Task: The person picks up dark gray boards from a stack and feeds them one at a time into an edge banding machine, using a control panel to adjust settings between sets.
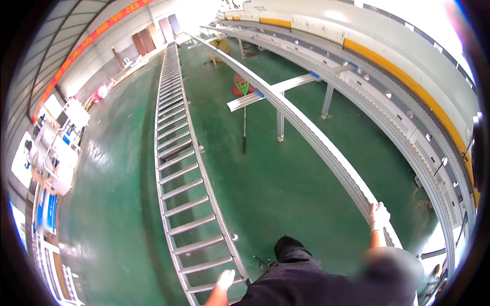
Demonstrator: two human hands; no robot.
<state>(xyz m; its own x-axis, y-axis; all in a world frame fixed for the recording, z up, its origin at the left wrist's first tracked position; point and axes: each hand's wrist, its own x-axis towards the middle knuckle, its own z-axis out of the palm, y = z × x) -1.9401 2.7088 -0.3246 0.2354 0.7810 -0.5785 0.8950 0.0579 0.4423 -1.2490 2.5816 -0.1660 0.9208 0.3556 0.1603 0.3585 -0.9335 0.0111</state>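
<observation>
My right hand, in a pale glove, is closed around the near part of a long silvery metal profile. This profile runs far ahead, resting across a crossbar on legs. My left hand, also pale-gloved, hangs low by the near end of a long roller conveyor. Its fingers are too small and overexposed to make out, and I cannot tell whether it touches the conveyor.
A long machine with a yellow strip and a grey rail line the right. Between conveyor and profile, a dark-ended pole and a red-and-green object lie on the green floor. White equipment stands left.
</observation>
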